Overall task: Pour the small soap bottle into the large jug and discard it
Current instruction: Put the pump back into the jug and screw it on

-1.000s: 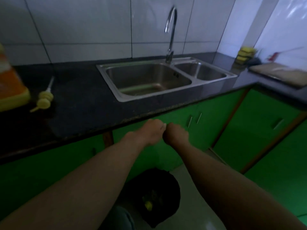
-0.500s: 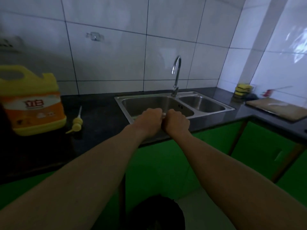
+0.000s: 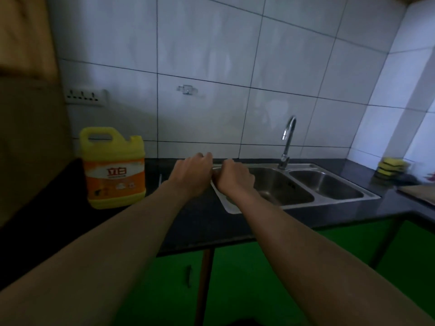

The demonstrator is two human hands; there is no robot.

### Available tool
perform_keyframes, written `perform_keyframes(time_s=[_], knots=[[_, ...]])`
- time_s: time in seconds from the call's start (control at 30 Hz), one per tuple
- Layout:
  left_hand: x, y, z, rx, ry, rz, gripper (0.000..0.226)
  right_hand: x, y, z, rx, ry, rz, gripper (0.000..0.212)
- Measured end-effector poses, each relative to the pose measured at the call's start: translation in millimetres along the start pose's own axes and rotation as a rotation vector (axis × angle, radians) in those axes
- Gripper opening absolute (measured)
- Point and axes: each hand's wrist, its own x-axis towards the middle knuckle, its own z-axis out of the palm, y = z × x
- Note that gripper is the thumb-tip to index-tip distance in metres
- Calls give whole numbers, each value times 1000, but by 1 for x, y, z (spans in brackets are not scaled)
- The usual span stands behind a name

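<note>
Yellow plastic is the one thing that reads clearly in this dim kitchen: the large jug [image 3: 113, 167] stands upright on the dark bench [image 3: 200, 220], far left, near the tiled wall and well apart from both hands. Its body is yellow with a moulded handle on top, and an orange label with white characters wraps the front. Whether a cap sits on the neck I cannot tell (the top right corner is just a yellow block from here).

From my seat much is hard to make out. My left hand [image 3: 191, 176] and right hand [image 3: 235, 178] are held out together over the left edge of the steel sink [image 3: 334, 198], knuckles up, fingers curled away from the camera. Each grip looks loosely closed, but the palms are hidden, so I cannot tell whether either has hold of anything. The hands cover the sink's near-left corner; only a pale strip of rim shows below the right wrist. A thin pale stick peeks out beside the left wrist, too small to identify. At the far right, a stack of yellow sponges [image 3: 392, 167] is blurred. The green cabinets [image 3: 270, 278] below are cut off by the frame.
</note>
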Motion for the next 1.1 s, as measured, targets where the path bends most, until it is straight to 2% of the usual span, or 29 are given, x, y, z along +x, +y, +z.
perform_keyframes(time_s=[0.27, 0.53, 0.63, 0.77, 0.83, 0.97, 1.1], knots=[[7, -76, -5, 103, 58, -42, 19, 22, -64, 17, 6, -98, -125, 29], [14, -135, -6, 325, 154, -83, 29, 48, -106, 51, 13, -209, -174, 32], [11, -139, 0, 316, 98, -73, 35, 52, -108, 62, -28, -230, -191, 35], [8, -154, 15, 319, 124, -90, 20, 62, -113, 88, -76, -291, -182, 37], [8, -158, 22, 289, 91, -62, 20, 64, -112, 102, -100, -336, -158, 38], [11, -159, 35, 207, -13, -173, 25, 63, -107, 136, -144, -418, -116, 41], [7, -161, 44, 200, -51, -90, 20, 64, -105, 159, -164, -450, -95, 40]])
